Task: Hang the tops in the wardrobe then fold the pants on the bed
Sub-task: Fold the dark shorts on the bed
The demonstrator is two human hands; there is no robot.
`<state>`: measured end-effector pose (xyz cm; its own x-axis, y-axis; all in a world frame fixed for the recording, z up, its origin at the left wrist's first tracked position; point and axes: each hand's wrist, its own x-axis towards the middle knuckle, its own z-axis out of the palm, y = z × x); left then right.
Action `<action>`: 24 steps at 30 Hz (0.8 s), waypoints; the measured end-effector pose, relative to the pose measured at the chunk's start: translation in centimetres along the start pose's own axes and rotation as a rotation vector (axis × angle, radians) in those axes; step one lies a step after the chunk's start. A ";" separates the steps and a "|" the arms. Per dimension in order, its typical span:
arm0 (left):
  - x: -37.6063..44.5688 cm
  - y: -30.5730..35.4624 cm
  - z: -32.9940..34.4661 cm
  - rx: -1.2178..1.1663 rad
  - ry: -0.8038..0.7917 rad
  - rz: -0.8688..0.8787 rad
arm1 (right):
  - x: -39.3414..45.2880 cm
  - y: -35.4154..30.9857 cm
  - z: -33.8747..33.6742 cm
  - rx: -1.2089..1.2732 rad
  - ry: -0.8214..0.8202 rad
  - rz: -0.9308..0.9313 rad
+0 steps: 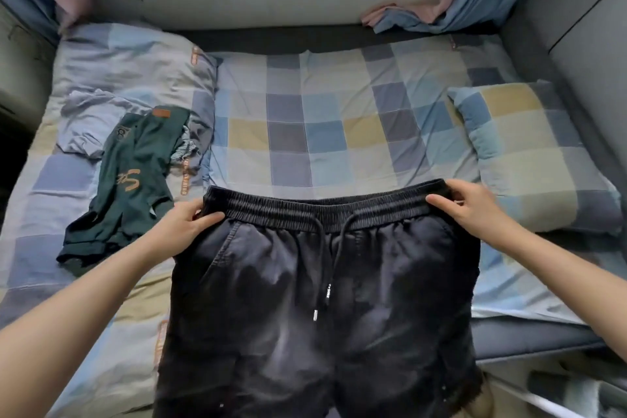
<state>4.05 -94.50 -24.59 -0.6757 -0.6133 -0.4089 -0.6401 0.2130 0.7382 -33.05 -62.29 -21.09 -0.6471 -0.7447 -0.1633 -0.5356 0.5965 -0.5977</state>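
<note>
**Black pants held by the waistband over the bed**

A pair of black pants (319,299) fills the lower centre of the frame, its elastic waistband (325,210) stretched flat across the middle and the white-tipped drawstring (322,278) hanging down the front. The left hand (185,222) pinches the waistband's left corner, thumb on top and fingers curled under the fabric. The right hand (470,205) grips the right corner the same way, fingers bent over the elastic edge. The legs run down out of the bottom of the frame.

The bed (325,132), covered in a checked blue, grey and yellow sheet, spreads across the centre. At centre left a dark green garment (135,180) with gold lettering lies crumpled on a pale blue garment (84,122). A checked pillow (529,153) sits at right, just beside the right hand.
</note>
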 end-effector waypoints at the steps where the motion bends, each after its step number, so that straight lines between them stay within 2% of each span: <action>1: 1.5 -1.4 1.2 0.017 0.039 -0.006 | 1.3 1.2 2.0 -0.005 0.009 0.006; 5: 10.3 -11.6 9.6 -0.018 0.138 -0.090 | 7.8 10.0 15.3 -0.032 0.009 0.071; 12: 18.1 -22.8 19.7 -0.060 0.259 -0.205 | 12.9 18.0 29.3 0.054 0.046 0.154; 17: 21.9 -23.8 19.5 0.134 0.431 -0.197 | 14.8 19.5 31.3 0.033 0.145 0.110; 21: 25.4 -20.2 15.6 0.264 0.463 -0.079 | 19.2 17.5 28.4 -0.027 0.208 0.015; 24: 31.0 -17.5 12.1 0.345 0.563 -0.022 | 25.6 15.7 27.1 -0.042 0.280 0.077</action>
<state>-10.09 -108.04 -56.71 -0.4268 -0.9043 -0.0096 -0.7953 0.3703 0.4800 -43.33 -80.11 -55.87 -0.8082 -0.5886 0.0200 -0.4976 0.6643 -0.5578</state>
